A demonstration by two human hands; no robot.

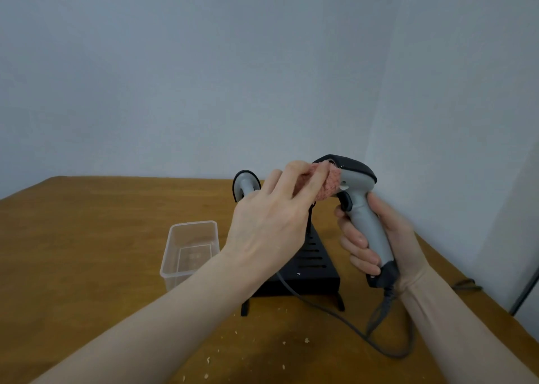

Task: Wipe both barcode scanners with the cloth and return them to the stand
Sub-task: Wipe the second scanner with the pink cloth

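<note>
Above the wooden table (87, 238), your right hand (379, 238) holds a grey barcode scanner (361, 208) upright, the fingers curled round its handle from the left and the palm behind it. Its black-topped head points to your left, and the dark trigger sits just above your top finger. From the black base of the handle a grey cable (335, 315) drops past your wrist, loops over the tabletop and runs back under your left forearm toward the stand.

Your left hand (271, 223) pinches a pink cloth (328, 185) between thumb and fingertips, bunched into a wad and pressed against the front face of the scanner head. The other fingers lie bent loosely over the cloth, back of the hand toward you.

Behind and below your left hand stands the black stand (312, 267), a sloping slotted plate on two small feet, resting on the table. Much of it is hidden by your hand and forearm, so you cannot tell how its upper part is built. The second scanner (246, 187) sits at the stand's left side, just beyond your left knuckles: only its dark rounded head and a bit of grey neck show, and its seat in the stand is hidden.

Left of the stand, close beside it, a clear plastic container (189, 252) rests on the table, open at the top. Pale crumbs (306, 340) lie scattered over the near part of the tabletop. A plain grey wall (262, 63) rises behind the table.
</note>
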